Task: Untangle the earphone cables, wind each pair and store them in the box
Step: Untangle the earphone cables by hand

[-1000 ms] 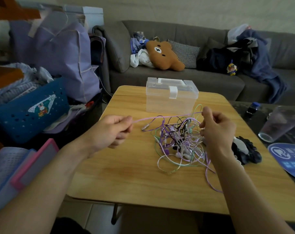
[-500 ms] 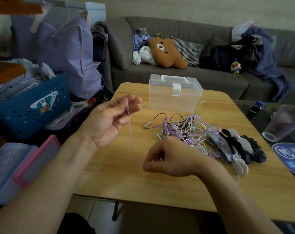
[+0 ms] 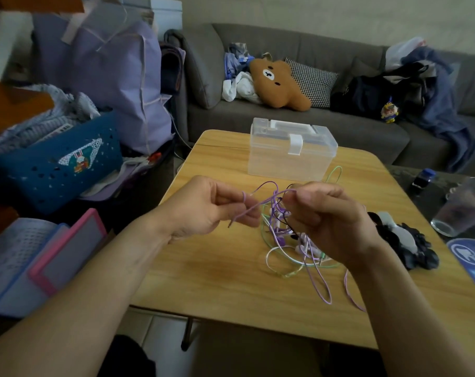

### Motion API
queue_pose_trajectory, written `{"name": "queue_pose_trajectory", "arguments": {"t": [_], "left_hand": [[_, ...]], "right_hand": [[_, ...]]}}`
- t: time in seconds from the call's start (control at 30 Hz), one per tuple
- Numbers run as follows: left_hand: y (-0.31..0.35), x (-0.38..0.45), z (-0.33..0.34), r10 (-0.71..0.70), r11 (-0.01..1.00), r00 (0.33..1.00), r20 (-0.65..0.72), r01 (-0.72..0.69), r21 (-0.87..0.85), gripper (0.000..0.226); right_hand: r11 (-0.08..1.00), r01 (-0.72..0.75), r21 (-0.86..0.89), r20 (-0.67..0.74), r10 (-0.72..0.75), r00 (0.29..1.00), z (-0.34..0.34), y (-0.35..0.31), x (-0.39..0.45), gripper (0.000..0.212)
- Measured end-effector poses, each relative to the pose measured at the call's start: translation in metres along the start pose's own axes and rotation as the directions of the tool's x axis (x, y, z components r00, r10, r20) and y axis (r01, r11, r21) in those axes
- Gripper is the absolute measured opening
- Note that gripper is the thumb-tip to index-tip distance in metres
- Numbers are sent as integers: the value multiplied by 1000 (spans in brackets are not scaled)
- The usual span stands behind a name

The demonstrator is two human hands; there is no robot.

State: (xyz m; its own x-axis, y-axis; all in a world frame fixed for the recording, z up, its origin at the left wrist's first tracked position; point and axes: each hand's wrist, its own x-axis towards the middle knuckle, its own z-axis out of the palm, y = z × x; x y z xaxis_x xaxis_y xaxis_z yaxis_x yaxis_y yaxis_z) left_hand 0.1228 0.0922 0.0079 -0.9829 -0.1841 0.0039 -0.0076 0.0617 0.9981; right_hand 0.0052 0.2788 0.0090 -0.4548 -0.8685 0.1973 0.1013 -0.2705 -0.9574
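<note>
A thin purple earphone cable [image 3: 261, 204] stretches between two hands above the smooth yellow wooden table [image 3: 217, 281]. The left hand [image 3: 203, 210] pinches one end, the right hand [image 3: 331, 219] pinches the other. Below lies a messy heap of purple, green and white cables [image 3: 293, 248]. The clear plastic box with a white latch [image 3: 292, 153] sits shut behind.

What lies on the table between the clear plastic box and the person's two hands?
In the head view, mostly bare wood of the table. Between the box and the right hand only a green cable loop rises; before the left hand, nothing.
</note>
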Motion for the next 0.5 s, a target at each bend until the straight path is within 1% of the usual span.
{"name": "queue_pose_trajectory", "arguments": {"t": [0.03,0.07,0.1,0.13,0.17,0.2,0.23,0.27,0.3,0.33,0.4,0.47,0.5], "left_hand": [[-1,0,2,7,1000,999,50,-7,19,19],[-2,1,4,9,1000,998,59,-11,19,18],[-3,3,7,2,1000,1000,24,-2,-7,18],[-3,5,8,-19,998,999,-38,17,-59,17],[-5,8,9,-51,991,993,-104,37,-132,17],[-5,11,11,-94,976,982,-165,58,-209,17],[-6,13,11,-148,956,964,-221,81,-283,20],[-7,15,12,-203,929,944,-261,101,-355,22],[-7,16,12,-249,901,926,-284,114,-418,23],[-7,17,13,-288,869,915,-283,125,-479,22],[-6,18,12,-333,805,912,-239,144,-575,17],[-4,17,10,-342,786,919,-196,165,-596,14],[-4,16,9,-330,809,925,-189,174,-562,14]], "right_hand": [[1000,9,16,-16,-9,1000,0,1,1,24],[999,11,40,-28,-10,1000,-2,1,1,27],[997,14,79,-26,-12,1000,-3,1,1,30],[992,21,127,-23,-18,1000,-5,1,1,38],[985,31,172,-15,-28,999,-7,1,1,48],[980,33,197,1,-34,999,-8,1,0,51],[981,24,194,29,-30,999,-9,1,0,47],[985,4,174,72,-17,997,-9,2,-1,38],[989,-20,147,132,0,991,-8,4,-1,31],[991,-45,122,205,19,979,-6,4,0,26],[991,-78,105,340,37,940,-4,5,1,22],[988,-110,113,398,57,916,-4,5,3,20],[987,-118,109,402,64,913,-3,6,3,19]]}}
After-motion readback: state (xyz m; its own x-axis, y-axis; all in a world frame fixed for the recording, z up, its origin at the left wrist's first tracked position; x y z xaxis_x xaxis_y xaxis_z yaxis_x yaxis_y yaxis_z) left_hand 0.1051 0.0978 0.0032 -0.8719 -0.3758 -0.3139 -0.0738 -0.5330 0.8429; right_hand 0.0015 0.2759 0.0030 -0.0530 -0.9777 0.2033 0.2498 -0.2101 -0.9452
